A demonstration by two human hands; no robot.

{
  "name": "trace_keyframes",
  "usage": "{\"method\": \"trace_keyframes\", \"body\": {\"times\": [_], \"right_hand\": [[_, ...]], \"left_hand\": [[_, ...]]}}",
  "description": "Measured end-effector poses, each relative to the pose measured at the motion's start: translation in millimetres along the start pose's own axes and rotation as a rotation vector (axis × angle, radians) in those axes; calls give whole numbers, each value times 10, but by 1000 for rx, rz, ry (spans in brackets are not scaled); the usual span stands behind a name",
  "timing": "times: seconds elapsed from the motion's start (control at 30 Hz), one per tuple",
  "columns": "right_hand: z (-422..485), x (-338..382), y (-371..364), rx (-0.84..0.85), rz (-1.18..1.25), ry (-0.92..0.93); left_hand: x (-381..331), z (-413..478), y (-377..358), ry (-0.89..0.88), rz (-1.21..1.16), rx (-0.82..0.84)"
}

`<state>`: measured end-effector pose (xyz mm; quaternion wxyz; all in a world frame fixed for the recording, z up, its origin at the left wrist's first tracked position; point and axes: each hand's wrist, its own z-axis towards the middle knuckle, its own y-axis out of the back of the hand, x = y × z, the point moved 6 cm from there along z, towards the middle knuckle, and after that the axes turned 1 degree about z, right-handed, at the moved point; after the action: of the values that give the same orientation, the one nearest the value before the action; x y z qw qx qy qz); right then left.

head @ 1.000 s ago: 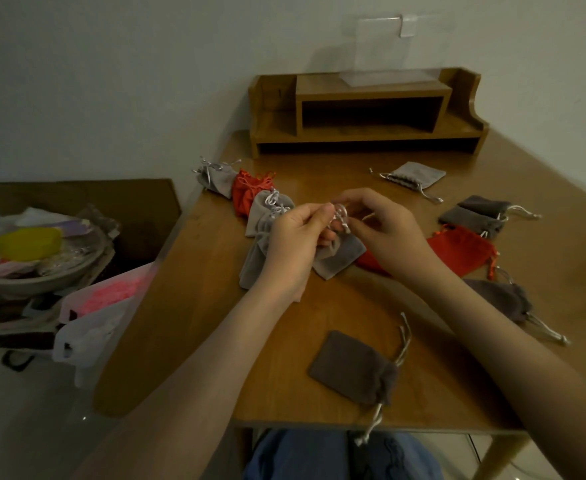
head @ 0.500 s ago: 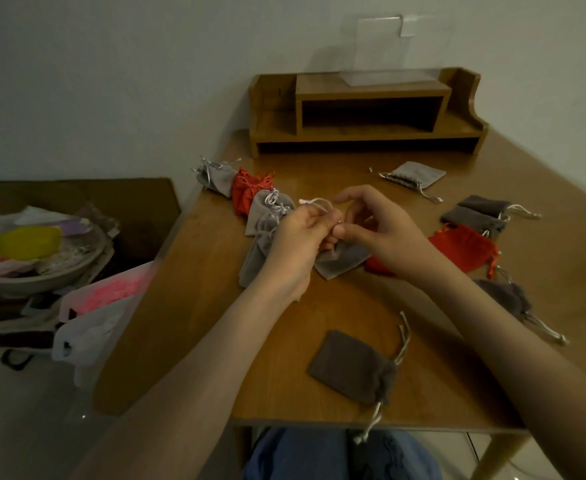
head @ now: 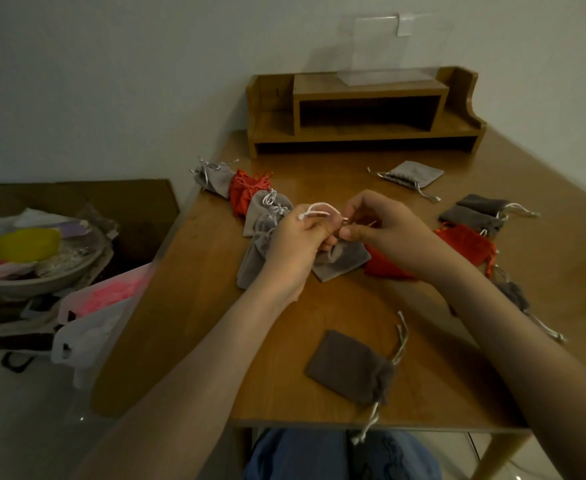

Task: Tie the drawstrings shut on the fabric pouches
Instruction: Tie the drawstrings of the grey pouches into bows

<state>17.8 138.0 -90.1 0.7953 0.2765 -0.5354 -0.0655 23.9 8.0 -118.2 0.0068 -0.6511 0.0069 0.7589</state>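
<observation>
Your left hand (head: 295, 251) and right hand (head: 388, 230) both pinch the white cord (head: 319, 206) of one grey pouch (head: 340, 261), which hangs below your fingertips. Lying loose are about eight other grey pouches (head: 350, 365) and at least two red pouches (head: 468, 242). There is bare table (head: 215, 306) left of your fingers.

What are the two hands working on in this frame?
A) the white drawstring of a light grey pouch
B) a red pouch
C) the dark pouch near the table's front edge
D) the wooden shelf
A: the left hand and right hand both pinch the white drawstring, which loops up from the light grey pouch between them.
</observation>
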Motion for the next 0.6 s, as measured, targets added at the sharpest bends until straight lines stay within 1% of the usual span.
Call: {"method": "trace_keyframes", "body": {"times": [0.07,0.2,0.33,0.37,0.47,0.6], "right_hand": [[-8,6,16,-6,49,-14],[-10,-12,18,-9,41,2],[-14,-30,66,-59,168,37],[-14,-15,77,-60,152,55],[-3,17,77,-52,-10,106],[13,0,58,-43,-261,141]], "left_hand": [[11,0,6,-1,25,-13],[21,-9,17,16,-14,-21],[-16,-20,51,-31,7,-55],[-25,-23,61,-40,14,-66],[-38,-23,97,-60,-9,-108],[-57,-27,95,-61,-24,-100]]}}
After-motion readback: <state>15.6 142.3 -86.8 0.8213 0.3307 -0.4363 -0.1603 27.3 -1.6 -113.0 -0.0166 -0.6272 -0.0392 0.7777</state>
